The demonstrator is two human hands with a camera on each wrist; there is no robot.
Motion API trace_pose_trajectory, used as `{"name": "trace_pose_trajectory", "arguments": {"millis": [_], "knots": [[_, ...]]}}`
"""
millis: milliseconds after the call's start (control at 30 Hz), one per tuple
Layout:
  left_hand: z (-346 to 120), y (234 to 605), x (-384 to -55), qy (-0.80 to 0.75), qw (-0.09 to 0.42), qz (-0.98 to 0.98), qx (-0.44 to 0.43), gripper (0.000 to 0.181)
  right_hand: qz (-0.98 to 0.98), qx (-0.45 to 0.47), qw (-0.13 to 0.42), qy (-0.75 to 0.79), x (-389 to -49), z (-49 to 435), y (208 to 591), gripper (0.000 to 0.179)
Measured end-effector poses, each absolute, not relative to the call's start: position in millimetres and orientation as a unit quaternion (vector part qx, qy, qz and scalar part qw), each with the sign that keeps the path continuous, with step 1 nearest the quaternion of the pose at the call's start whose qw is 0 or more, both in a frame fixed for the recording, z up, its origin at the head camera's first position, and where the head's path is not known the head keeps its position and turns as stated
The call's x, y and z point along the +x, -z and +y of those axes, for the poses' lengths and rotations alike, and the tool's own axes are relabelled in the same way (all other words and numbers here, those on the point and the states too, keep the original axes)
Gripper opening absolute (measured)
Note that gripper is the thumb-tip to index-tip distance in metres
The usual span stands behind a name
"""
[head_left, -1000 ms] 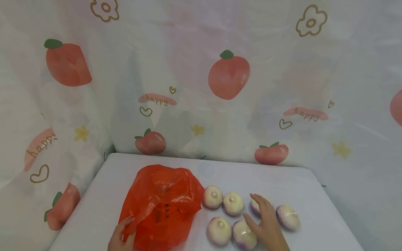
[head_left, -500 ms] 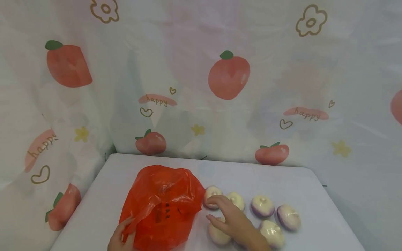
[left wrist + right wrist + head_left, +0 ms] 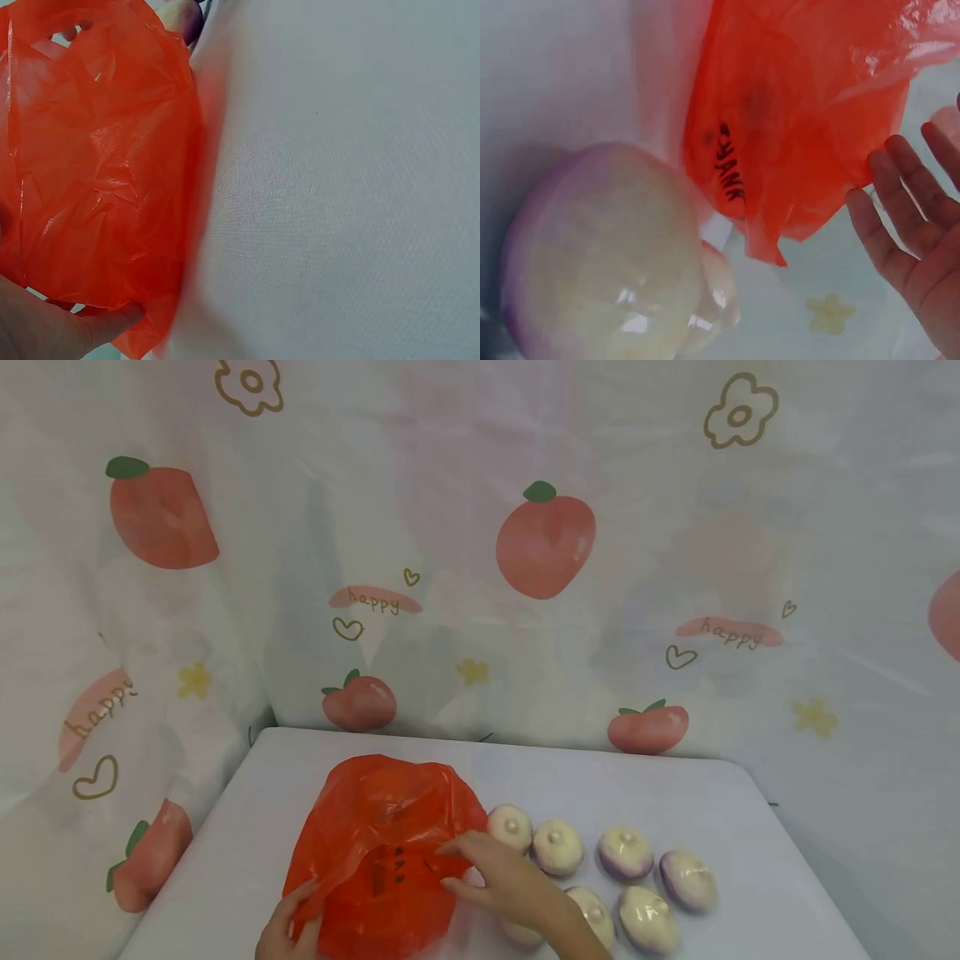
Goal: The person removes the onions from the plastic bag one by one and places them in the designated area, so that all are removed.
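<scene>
A red plastic bag (image 3: 375, 810) with dark lettering lies on the left part of the table. My left hand (image 3: 288, 922) pinches the bag's near-left edge; in the left wrist view its thumb (image 3: 112, 324) presses against the film. At the bag's right side is my right hand (image 3: 510, 881), thumb and forefinger apart over the plastic. In the right wrist view, the extended fingers (image 3: 909, 180) appear to meet the bag's edge, with nothing held. Several white-and-purple turnips (image 3: 557, 847) sit right of the bag. My right hand and forearm partly cover the nearer-left turnip (image 3: 522, 933).
The white table (image 3: 750, 827) has a rounded far corner on each side. A curtain (image 3: 442, 510) printed with peaches, flowers and "happy" hangs behind it and along the left. The rightmost turnip (image 3: 687, 881) stands well inside the table's right edge.
My right hand has swept left from above the turnips to the bag, uncovering the turnips on the right. My left hand and the bag have stayed nearly still.
</scene>
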State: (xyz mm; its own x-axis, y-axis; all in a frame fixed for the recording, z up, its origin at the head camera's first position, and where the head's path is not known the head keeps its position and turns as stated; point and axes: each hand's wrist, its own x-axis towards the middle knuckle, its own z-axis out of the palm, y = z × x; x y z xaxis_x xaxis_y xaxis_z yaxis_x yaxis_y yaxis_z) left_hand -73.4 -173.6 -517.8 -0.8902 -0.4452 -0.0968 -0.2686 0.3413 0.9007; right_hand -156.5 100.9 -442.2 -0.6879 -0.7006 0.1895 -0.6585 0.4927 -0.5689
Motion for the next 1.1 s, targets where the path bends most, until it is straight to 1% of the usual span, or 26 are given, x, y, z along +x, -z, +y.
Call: {"name": "trace_pose_trajectory", "arguments": {"millis": [100, 300, 533, 667, 800, 900, 1100], "knots": [[-174.1, 517.1, -73.1, 0.533, 0.08, -0.814, 0.219, 0.035, 0.871, -0.403, 0.02, 0.281, -155.7, 90.2, 441.6, 0.032], [-173.9, 518.8, -73.5, 0.54, 0.072, -0.808, 0.226, 0.035, 0.892, -0.39, 0.005, 0.228, -153.2, 71.5, 441.9, 0.027], [-172.8, 517.7, -74.3, 0.534, 0.063, -0.811, 0.229, 0.038, 0.907, -0.382, 0.002, 0.177, -155.0, 54.4, 445.8, 0.033], [-172.1, 516.2, -74.1, 0.527, 0.071, -0.814, 0.232, 0.04, 0.911, -0.385, 0.005, 0.148, -157.3, 45.6, 453.3, 0.035], [-172.0, 516.0, -73.8, 0.526, 0.076, -0.815, 0.232, 0.04, 0.911, -0.383, 0.032, 0.15, -161.1, 37.5, 456.9, 0.036], [-172.1, 515.4, -73.9, 0.527, 0.072, -0.814, 0.231, 0.04, 0.915, -0.377, 0.046, 0.136, -166.9, 31.0, 459.9, 0.033], [-171.8, 515.1, -74.1, 0.528, 0.069, -0.812, 0.238, 0.04, 0.922, -0.327, 0.138, 0.153, -183.5, 18.5, 468.5, 0.019]]}}
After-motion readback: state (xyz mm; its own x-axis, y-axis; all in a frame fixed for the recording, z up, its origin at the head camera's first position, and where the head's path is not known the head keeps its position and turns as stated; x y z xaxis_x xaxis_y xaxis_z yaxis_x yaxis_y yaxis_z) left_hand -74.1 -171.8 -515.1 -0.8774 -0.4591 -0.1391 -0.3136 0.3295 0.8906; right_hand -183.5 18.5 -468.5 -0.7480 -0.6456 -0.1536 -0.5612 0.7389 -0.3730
